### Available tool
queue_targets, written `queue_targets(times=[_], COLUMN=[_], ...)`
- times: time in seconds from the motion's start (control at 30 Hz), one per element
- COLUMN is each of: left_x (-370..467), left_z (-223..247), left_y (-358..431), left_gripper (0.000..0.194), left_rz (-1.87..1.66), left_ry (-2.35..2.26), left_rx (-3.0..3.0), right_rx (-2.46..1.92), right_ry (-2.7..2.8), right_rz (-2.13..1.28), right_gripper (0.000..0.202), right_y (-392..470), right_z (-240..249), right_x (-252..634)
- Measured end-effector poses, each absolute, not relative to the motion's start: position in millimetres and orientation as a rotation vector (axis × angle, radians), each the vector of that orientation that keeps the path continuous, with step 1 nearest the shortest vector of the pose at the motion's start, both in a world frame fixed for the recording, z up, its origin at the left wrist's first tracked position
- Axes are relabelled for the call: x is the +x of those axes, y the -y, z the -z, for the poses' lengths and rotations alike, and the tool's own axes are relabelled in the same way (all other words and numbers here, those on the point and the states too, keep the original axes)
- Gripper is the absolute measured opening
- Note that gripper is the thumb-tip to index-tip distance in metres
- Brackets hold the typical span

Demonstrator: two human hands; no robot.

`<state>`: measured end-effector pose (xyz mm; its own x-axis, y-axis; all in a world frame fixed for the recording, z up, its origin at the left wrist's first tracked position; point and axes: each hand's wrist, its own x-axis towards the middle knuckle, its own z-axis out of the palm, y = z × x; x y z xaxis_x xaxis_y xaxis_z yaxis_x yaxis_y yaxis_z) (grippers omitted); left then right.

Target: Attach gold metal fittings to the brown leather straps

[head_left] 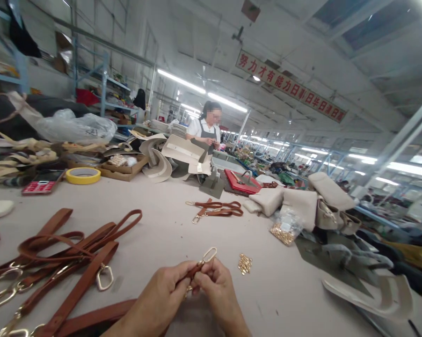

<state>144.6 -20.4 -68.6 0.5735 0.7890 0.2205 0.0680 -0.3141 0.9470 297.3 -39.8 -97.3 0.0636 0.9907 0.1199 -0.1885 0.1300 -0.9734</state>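
**Two hands pinch a brown strap with a gold ring**

The left hand (163,285) and the right hand (216,283) meet low in the middle, over the tabletop (267,295). Their fingers are bent and pressed in close, pinching the end of a small brown strap (197,268) between them. The strap is up in the hands. Its gold ring (214,249) pokes out past the fingertips, away from the person. The long way of the ring tips up and to the right, and it looks closer to the right fingers. A bit of gold shows under the fingers too, but the hands hide most of it.

Just right of the right hand is a little heap of gold bits (245,264). To the left of the left hand is a big pile of brown straps (88,276) with gold rings. Past the hands lie more straps (225,212). A clear bag (284,232) of gold bits is to the right. Farther left sits a roll of yellow tape (83,180); I see no words on it. The big plastic bag (77,126) has dark marks, too fuzzy to read.

Far back, a person (204,133) looks down. High up hangs a long sign (288,86) with red writing. It starts "努力才有能力"; some of the rest is blurred. I can read no brand names.
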Motion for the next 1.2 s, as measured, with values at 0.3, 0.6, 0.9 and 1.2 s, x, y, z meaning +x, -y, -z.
queue_targets(times=[0.3, 0.6, 0.9, 1.2], left_x=[145.6, 149.5, 140.7, 151.8], left_z=[92.1, 94.1, 84.3, 99.6], left_y=[15.9, 9.7, 6.5, 3.9], left_gripper=[0.031, 0.060, 0.042, 0.045], left_rz=[-0.937, -0.807, -0.841, -0.782], left_ry=[-0.868, -0.788, -0.717, -0.686], left_rx=[1.805, 1.204, 1.135, 1.030], right_rx=[-1.073, -1.748, -2.138, -2.335], right_ry=[1.076, 1.292, 1.590, 1.613], right_rz=[-1.034, -0.210, 0.046, 0.169], right_gripper=[0.020, 0.020, 0.035, 0.033], right_y=[43.0, 31.2, 38.3, 37.9], right_z=[95.4, 98.3, 109.7, 107.7], right_x=[288.8, 368.7, 406.5, 405.5])
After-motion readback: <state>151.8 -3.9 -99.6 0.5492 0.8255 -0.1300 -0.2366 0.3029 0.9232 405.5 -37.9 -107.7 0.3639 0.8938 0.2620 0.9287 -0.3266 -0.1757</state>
